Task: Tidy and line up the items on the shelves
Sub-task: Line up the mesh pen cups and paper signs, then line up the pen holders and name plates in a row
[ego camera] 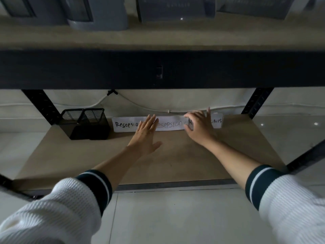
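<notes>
Three white paper signs with handwritten "Resepsionis" stand in a row at the back of the lower shelf: a left sign, a middle sign and a right sign. My left hand lies flat with fingers spread, its fingertips resting where the left and middle signs meet. My right hand is curled over the left end of the right sign, thumb in front and fingers over its top edge. Two black mesh pen holders stand side by side left of the signs.
A thick black beam of the upper shelf hangs just above my hands. Grey plastic containers and trays stand on that upper shelf. Black perforated posts flank the back. A white cable runs along the wall.
</notes>
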{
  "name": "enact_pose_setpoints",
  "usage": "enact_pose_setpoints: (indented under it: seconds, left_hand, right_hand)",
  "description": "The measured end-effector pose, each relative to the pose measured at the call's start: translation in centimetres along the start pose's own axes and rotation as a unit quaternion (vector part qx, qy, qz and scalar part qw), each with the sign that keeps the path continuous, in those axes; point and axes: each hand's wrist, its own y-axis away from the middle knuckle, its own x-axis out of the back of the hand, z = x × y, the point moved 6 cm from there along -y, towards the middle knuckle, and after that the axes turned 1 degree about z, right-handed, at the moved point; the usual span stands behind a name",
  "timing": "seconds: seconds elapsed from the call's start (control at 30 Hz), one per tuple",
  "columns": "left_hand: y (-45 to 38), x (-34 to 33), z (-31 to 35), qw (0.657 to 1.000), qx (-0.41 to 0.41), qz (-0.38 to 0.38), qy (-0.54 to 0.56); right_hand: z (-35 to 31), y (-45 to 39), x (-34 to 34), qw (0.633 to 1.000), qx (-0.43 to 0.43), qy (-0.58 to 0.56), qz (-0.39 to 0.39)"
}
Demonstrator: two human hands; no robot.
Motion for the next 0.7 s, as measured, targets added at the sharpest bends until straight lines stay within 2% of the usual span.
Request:
enact_pose_setpoints:
  seconds: [0.2,0.33,0.47,0.6,0.7]
  left_hand:
    - [4.5,4.3,-1.7,0.998,0.029,-0.034,-0.044]
    - [8.0,8.6,-2.7,1.000,0.004,0.009,-0.023]
    - [12.5,14.5,-2.5,0.988,-0.047,0.138,0.049]
    - [17.2,21.3,-1.4,0.949,-0.045,0.298,0.096]
    - [20.3,26.3,-0.8,0.909,-0.056,0.388,0.139]
  right_hand:
    - [-9.2,1.7,1.9,0.996,0.043,0.004,-0.082]
    - [-15.9,2.5,4.1,0.991,0.099,0.000,-0.095]
    - [-22.2,3.8,7.9,0.985,0.157,-0.056,-0.046]
    - [-27.4,4.4,13.5,0.969,0.207,-0.126,0.041]
    - [-30.6,4.2,18.1,0.954,0.199,-0.218,0.052]
